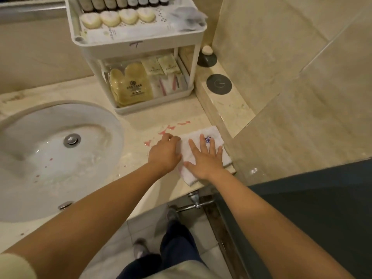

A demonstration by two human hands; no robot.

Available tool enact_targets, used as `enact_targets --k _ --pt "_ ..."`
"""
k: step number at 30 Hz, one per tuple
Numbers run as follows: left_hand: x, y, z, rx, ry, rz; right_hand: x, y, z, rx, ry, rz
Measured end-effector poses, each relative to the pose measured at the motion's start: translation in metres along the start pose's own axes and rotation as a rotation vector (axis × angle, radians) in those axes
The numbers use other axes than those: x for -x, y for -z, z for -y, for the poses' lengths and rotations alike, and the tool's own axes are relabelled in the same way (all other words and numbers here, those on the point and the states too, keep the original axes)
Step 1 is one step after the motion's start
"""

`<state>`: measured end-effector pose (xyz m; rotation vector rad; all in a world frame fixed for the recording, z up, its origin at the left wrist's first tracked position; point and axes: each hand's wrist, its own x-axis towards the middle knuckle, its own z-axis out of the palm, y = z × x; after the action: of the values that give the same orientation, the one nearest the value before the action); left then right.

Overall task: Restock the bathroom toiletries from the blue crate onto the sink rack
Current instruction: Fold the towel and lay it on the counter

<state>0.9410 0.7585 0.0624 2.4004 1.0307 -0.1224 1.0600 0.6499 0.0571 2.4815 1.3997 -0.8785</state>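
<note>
- The sink (pixel 50 158), sunk into the left part of the desk (pixel 141 117), runs off the left edge of view; its drain (pixel 72 140) shows.
- The row of dark bottles (pixel 124 2) on the rack's top tier is cut off at the picture's top, so only their lower bodies show.
- The left hand (pixel 165 154) lies with fingers curled under at the cloth's left edge; the fingertips are hidden, so I cannot tell whether they pinch the cloth.
- A dark teal surface (pixel 322 208) fills the lower right; what it is cannot be made out.
- The rack (pixel 138 47) is white with two tiers and stands at the desk's back edge, right of the sink.
- Its top tier holds four pale round soaps (pixel 118 18) in front of the bottles.
- Its lower tier holds a yellow mitt packet (pixel 130 85), cream sachets (pixel 161 66) and clear packets with pink sticks (pixel 171 83).
- Red smears (pixel 167 128) mark the desk in front of the rack.
- A folded white cloth (pixel 213 135) with a blue mark lies at the desk's front right corner.
- The right hand (pixel 205 160) presses flat on the cloth, fingers straight and spread.
- Two dark round discs (pixel 219 84) sit on the raised ledge right of the rack.
</note>
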Motion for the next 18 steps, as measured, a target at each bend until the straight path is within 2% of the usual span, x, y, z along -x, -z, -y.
enact_targets --k 8,12,18 --pt "-0.012 -0.001 -0.01 0.024 0.038 -0.089 -0.004 0.002 0.0 0.031 0.004 0.086" --pt "-0.016 0.002 -0.012 0.0 0.083 -0.064 -0.004 0.001 0.002 0.021 -0.01 0.103" --pt "-0.029 0.016 -0.005 -0.003 -0.022 -0.088 -0.014 0.007 0.001 0.015 0.013 0.136"
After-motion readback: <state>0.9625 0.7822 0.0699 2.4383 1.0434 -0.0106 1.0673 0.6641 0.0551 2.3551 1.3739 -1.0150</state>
